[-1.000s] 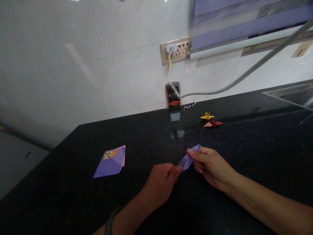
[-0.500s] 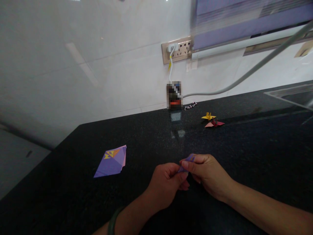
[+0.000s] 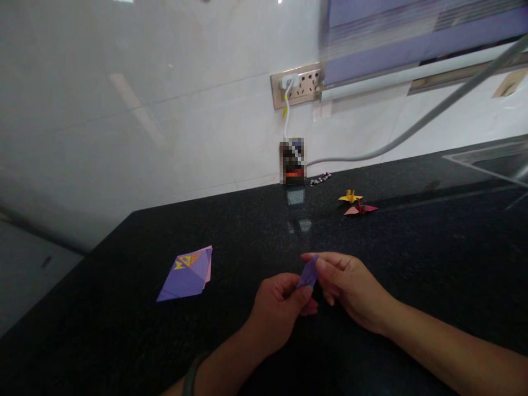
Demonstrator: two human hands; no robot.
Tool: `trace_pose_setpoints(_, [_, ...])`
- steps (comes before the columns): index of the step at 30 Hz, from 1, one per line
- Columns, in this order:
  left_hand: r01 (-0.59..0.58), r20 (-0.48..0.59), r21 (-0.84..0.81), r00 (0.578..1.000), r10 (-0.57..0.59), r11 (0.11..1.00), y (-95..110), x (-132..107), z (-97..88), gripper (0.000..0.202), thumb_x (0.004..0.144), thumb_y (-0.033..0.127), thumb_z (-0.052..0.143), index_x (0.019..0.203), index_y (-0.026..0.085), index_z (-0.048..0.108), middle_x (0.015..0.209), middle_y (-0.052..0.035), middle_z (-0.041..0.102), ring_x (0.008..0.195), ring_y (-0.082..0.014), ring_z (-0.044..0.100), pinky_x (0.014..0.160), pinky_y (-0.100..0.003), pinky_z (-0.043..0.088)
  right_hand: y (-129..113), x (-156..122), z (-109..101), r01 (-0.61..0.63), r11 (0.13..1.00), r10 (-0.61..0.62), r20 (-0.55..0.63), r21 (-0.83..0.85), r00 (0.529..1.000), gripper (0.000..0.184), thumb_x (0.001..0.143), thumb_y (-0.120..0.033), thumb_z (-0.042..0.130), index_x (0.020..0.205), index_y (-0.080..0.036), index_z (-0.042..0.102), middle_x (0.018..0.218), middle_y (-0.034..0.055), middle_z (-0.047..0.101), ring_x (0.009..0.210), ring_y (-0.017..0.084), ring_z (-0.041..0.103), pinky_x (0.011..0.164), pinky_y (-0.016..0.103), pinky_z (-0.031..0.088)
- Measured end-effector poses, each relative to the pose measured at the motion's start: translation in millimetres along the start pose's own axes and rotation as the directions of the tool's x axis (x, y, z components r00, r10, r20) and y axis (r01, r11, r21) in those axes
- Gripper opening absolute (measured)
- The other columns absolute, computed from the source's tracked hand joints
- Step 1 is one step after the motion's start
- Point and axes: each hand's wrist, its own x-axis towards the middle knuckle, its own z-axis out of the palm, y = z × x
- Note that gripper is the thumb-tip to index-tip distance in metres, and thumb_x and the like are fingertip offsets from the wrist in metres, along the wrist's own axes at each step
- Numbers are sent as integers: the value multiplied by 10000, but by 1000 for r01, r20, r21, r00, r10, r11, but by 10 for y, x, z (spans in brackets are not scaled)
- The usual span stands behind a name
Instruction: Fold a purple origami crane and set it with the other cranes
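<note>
A small piece of folded purple paper (image 3: 307, 273) is held up over the dark countertop. My left hand (image 3: 280, 302) pinches its lower end between thumb and fingers. At the upper right edge of the paper, my right hand (image 3: 350, 286) has its thumb and index finger closed on it, with the other fingers curled below. A purple sheet (image 3: 185, 278) with a yellow and orange pattern lies flat to the left, pink paper showing beneath its right edge. Beyond my hands stand a yellow paper crane (image 3: 350, 197) and a red and pink paper crane (image 3: 361, 208).
The black speckled countertop (image 3: 247, 231) meets a white tiled wall (image 3: 185, 110). A pixelated box (image 3: 293, 161) leans at the wall, beside a beaded strand (image 3: 320, 179). A grey hose (image 3: 396, 144) runs right, and a socket panel (image 3: 305, 83) holds a white plug. A clear-edged tray (image 3: 474, 159) sits far right.
The right thumb has shifted up and right along the purple paper, so more of the paper shows between the hands. The left hand keeps its pinch nearly in place.
</note>
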Motion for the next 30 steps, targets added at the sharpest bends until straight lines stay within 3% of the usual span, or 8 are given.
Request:
trace_pose_setpoints(3, [-60,-38,-119,998,56,991,-26,11,-6,188,723,254,575,866,140,532,645,-15,622,594,-123,578,592,-241,445,33,-16,15,18,997,-11,91,-74,996,204,682,-322,633,748,-143,558,565,-7,572,470,88,500,369,171,316])
trace_pose_setpoints(6, [-82,-28,-157,997,78,984,-45,8,-10,264,704,219,601,932,166,478,676,-10,632,639,-132,590,632,-258,445,54,-10,6,40,991,-30,78,-128,996,204,741,-306,571,637,-135,533,542,-2,564,462,74,483,393,174,323])
trace_pose_setpoints(9, [-27,-8,-44,1000,26,999,-39,-1,-13,167,716,259,581,810,123,553,669,-41,630,608,-131,583,593,-244,443,64,8,-19,77,982,-76,11,-170,997,191,745,-301,565,646,-142,529,502,-46,493,402,46,404,383,173,296])
trace_pose_setpoints(12, [12,-9,35,1000,-11,999,-22,-4,-20,212,736,309,545,703,103,582,599,-45,613,538,-122,564,541,-240,439,80,10,-34,93,969,-82,55,-227,995,197,759,-328,539,681,-149,523,536,-46,481,424,55,404,396,181,312])
trace_pose_setpoints(15, [10,5,11,1000,-10,1000,-18,-2,-20,221,727,321,553,703,104,588,595,-40,611,540,-125,566,558,-255,451,89,-3,-32,101,956,-72,112,-275,991,214,770,-336,519,660,-154,494,520,-46,471,429,61,393,396,184,298])
trace_pose_setpoints(23, [37,32,26,999,-38,999,15,-4,13,207,720,304,555,716,103,603,573,-35,609,507,-108,554,515,-217,428,68,-2,-12,80,958,-91,-31,-277,995,281,756,-347,525,560,-163,445,448,-71,402,362,43,321,352,181,227])
trace_pose_setpoints(30, [75,31,39,997,-76,996,-37,-6,-26,233,734,327,522,638,118,559,449,7,535,391,-85,476,436,-211,401,58,12,-26,76,967,-69,39,-244,997,249,742,-341,550,595,-157,473,483,-53,464,376,45,350,366,181,253])
